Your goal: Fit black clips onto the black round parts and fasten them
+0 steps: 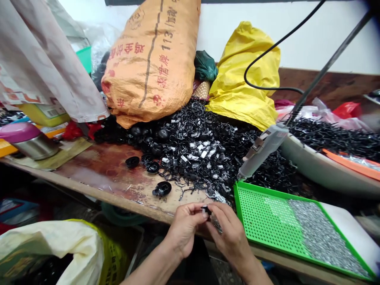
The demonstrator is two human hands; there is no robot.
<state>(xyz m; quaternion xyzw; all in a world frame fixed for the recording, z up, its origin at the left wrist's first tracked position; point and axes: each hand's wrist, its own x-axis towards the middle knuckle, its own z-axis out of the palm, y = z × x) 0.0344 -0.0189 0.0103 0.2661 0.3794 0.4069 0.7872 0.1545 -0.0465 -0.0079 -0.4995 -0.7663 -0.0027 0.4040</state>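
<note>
Two bare hands meet at the bottom center of the view, their fingertips close together. The left forearm (150, 264), bare, slants up and to the right from the lower edge; the right forearm (255, 272), also bare, slants up and to the left. The left hand (184, 226) is turned partly palm-up, its thumb and curled index finger pinched together. The right hand (232, 233) shows its back, fingers bent and angled up-left toward the left fingertips, thumb tucked below. Both wrists are only slightly bent.
</note>
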